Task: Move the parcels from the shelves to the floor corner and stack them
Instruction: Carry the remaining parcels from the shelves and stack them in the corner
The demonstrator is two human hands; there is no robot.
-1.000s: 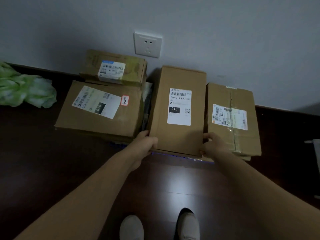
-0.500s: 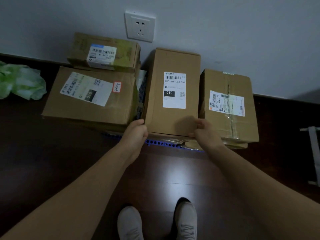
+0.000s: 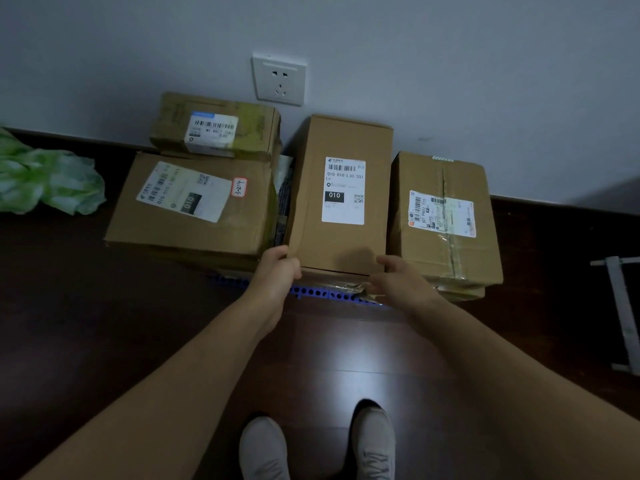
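Several brown cardboard parcels lie against the wall on the dark floor. The tall middle parcel [image 3: 341, 244] with a white "010" label rests on other flattened packages. My left hand [image 3: 277, 271] grips its near left corner, thumb on top. My right hand [image 3: 401, 282] hovers just off its near right corner, fingers spread and holding nothing. A wide parcel [image 3: 194, 233] lies to the left with a small parcel [image 3: 252, 133] behind it on top. A taped parcel [image 3: 446, 258] sits to the right, touching the middle one.
A blue perforated strip [image 3: 311, 292] pokes out under the parcels. A green plastic bag [image 3: 48, 178] lies at the left by the wall. A wall socket [image 3: 279, 79] is above the parcels. A white frame [image 3: 623, 317] stands at the right edge. My shoes [image 3: 265, 448] stand on the floor below.
My right hand has come off the middle parcel's near right corner and opened. The left hand stays on the near left corner. The parcel has settled against the wall.
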